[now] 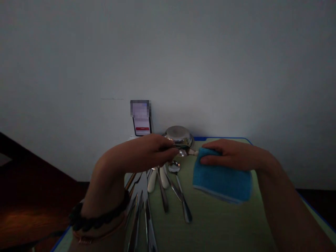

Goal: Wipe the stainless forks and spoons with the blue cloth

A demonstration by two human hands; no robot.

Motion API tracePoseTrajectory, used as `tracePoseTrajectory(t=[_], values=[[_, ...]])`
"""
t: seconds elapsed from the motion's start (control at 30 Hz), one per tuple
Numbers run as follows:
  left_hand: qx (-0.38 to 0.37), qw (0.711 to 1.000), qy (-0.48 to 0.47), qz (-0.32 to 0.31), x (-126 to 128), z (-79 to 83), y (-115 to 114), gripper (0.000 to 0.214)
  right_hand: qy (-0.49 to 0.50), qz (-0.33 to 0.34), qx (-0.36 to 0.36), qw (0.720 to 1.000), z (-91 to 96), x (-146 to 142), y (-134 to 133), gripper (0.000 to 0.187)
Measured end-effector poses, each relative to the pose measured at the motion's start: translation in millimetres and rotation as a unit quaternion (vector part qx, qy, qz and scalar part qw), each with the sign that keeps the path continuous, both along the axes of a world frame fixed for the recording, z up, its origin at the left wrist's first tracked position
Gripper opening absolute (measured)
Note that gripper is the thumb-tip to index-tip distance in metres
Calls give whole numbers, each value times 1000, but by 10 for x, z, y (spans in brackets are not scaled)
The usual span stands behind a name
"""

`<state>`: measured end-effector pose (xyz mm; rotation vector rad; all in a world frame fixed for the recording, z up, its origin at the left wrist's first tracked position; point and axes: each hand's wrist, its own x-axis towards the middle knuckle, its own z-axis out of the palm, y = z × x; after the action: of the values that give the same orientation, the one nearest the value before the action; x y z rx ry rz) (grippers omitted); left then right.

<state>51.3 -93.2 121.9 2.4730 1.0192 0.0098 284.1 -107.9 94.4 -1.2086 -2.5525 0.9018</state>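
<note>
My left hand [154, 150] comes in from the left, its fingers and thumb pinched at the bowl end of a metal spoon [183, 152]. The spoon's pale handle runs rightward into a folded blue cloth [223, 182], which hides the rest of it. My right hand [225, 154] grips that cloth from above, thumb on the near side, with the loose part hanging down. Just below the hands, another spoon [174, 166] lies on the table, its handle pointing toward me. Cutlery with cream handles [164, 177] lies beside it, partly behind my left hand.
Several knives and other metal cutlery [148, 217] lie at the table's left. An upturned metal bowl [178, 134] sits at the back, near the wall. A phone [142, 122] leans upright against the wall. The pale green table [210, 224] has a blue edge.
</note>
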Motion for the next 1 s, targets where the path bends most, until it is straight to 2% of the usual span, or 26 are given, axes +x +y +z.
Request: tracePoseTrajectory(t=[0.07, 0.17, 0.33, 0.43, 0.5, 0.63, 0.7, 0.87, 1.0], values=[[-9, 1000, -5, 6, -18, 14, -21, 39, -1, -3, -7, 1000, 70, 49, -60, 34], [-34, 999, -23, 12, -17, 34, -58, 40, -11, -10, 20, 1000, 139, 80, -144, 30], [-47, 992, -118, 20, 0, 38, -114, 44, -28, -85, 136, 987, 131, 58, -208, 20], [-58, 989, -130, 26, 29, -21, -72, 46, -77, -128, 211, 966, 120, 29, -228, 18], [-84, 985, -149, 7, 49, -77, -6, 38, -105, -151, 234, 955, 124, 20, -241, 21], [-196, 956, -212, -52, 61, -150, 106, 16, -79, -150, 201, 965, 147, 39, -259, 27], [-194, 957, -208, -59, 58, -148, 118, 16, -68, -127, 176, 974, 156, 46, -256, 29], [-162, 976, -128, -71, 55, -107, 81, 17, -50, -55, 102, 992, 140, 30, -211, 29], [-158, 979, -116, -53, 49, -118, 73, 23, -34, -30, 85, 995, 101, 48, -176, 29]])
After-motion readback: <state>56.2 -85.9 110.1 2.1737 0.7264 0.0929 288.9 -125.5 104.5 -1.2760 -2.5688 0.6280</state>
